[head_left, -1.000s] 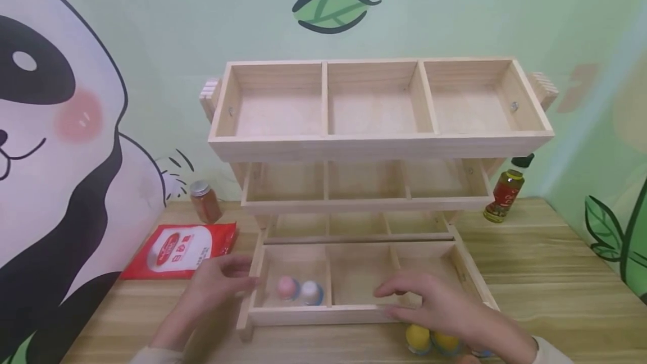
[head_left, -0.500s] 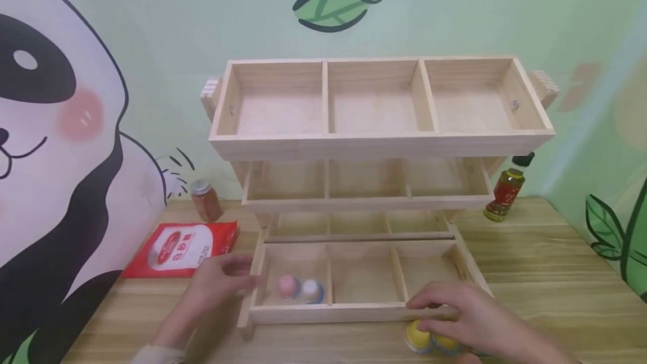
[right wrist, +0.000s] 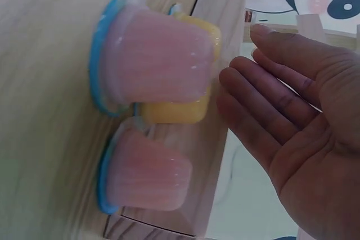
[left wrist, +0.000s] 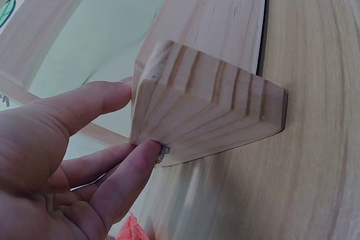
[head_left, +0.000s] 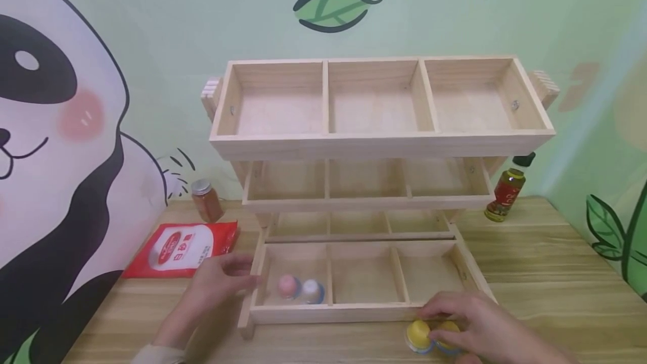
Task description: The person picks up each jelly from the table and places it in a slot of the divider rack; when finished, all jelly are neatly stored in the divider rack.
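Observation:
A tiered wooden rack (head_left: pixel 333 314) stands on the table, its trays divided into compartments. My left hand (head_left: pixel 214 285) pinches its left side at the lowest tray, thumb and fingers on either side of the wooden end piece (left wrist: pixel 208 99). In that tray's left compartment sit a pink jelly cup (head_left: pixel 288 285) and a white jelly cup (head_left: pixel 311 291). Just outside the front edge, at right, are two yellow jelly cups (head_left: pixel 419 335). Over them hovers my right hand (head_left: pixel 480 324), fingers extended and holding nothing. Two pinkish jelly cups (right wrist: pixel 152 54) show close by in the right wrist view.
At left on the table (head_left: pixel 546 274) lies a red and white packet (head_left: pixel 179 251), with a metal-lidded jar (head_left: pixel 207 201) behind it. A green-capped oil bottle (head_left: pixel 506 192) stands right of the rack. The upper tray (head_left: pixel 381 145) overhangs the lower ones.
My right hand has moved right and toward me, from above the lowest tray's middle and right compartments to the yellow jelly cups. The left hand has stayed in place.

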A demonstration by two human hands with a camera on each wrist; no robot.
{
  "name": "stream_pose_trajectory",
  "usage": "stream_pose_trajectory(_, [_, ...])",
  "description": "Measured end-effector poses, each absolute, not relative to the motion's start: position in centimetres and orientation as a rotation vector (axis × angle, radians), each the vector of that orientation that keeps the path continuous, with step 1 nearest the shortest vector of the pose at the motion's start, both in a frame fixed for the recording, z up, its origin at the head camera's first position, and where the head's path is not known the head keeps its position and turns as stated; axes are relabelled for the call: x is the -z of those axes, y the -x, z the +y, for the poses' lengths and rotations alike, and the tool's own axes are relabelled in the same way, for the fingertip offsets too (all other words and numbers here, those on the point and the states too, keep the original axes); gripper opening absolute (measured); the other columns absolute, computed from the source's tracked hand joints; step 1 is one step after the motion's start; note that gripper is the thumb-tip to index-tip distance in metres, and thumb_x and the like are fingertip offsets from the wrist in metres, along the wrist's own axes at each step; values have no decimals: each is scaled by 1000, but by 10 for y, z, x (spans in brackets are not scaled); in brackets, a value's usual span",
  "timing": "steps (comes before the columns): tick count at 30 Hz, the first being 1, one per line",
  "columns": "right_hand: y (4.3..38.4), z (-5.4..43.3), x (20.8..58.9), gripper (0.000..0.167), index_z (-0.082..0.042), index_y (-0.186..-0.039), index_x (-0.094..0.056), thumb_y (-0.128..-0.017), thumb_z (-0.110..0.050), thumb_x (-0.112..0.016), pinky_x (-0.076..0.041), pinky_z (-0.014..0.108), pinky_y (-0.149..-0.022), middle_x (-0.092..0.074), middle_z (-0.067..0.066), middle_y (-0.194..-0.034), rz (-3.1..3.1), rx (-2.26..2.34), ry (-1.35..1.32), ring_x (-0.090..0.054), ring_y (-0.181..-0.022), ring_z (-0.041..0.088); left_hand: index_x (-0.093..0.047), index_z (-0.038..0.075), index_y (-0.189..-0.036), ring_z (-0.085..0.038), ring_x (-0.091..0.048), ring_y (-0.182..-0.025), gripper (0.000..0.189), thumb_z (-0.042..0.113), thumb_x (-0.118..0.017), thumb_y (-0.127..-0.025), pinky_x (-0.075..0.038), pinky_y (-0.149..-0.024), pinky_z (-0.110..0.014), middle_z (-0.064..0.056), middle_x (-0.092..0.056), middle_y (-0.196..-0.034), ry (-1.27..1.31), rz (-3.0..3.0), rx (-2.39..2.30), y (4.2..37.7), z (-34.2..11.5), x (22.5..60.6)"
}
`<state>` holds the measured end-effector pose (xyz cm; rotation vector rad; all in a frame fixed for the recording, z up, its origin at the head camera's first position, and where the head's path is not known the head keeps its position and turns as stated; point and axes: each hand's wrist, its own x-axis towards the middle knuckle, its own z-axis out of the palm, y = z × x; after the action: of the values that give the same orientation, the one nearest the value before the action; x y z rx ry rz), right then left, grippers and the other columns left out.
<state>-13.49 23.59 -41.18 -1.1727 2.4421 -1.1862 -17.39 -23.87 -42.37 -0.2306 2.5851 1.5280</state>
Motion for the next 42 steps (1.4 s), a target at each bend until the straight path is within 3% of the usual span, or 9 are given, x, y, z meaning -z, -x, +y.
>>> stream_pose_trajectory(6, [135, 237, 411, 29, -16, -127, -75, -100, -26, -76, -57, 24, -88, -73, -6, -122, 2357, 1136, 1019, -67, -103, 9, -71, 7, -135, -23, -75, -99, 63, 35, -94, -83, -62, -89, -43, -8, -77, -118, 228, 2585, -1530, 173, -239, 424])
stream_pose_trajectory(13, [136, 235, 414, 26, -24, -123, -75, -98, -28, -79, -56, 24, -91, -71, -12, -121, 2354, 1068, 888, -64, -102, 7, -71, 8, -135, -21, -75, -99, 64, 36, -94, -82, -62, -90, -43, -7, -77, -119, 235, 2582, -1525, 174, -239, 425])
stream_pose_trajectory(23, [136, 230, 419, 24, -24, -120, -76, -99, -35, -77, -58, 26, -87, -70, -14, -119, 2419, 1022, 1049, -63, -100, 3, -71, 9, -135, -21, -75, -98, 64, 36, -94, -82, -62, -89, -42, -7, -76, -120, 236, 2583, -1521, 173, -239, 424])
stream_pose_trajectory(42, [135, 224, 419, 24, -28, -120, -76, -96, -34, -79, -58, 27, -90, -70, -17, -119, 2407, 997, 991, -63, -103, 2, -71, 8, -135, -21, -75, -98, 63, 35, -94, -82, -63, -89, -42, -7, -77, -118, 234, 2588, -1521, 172, -238, 422])
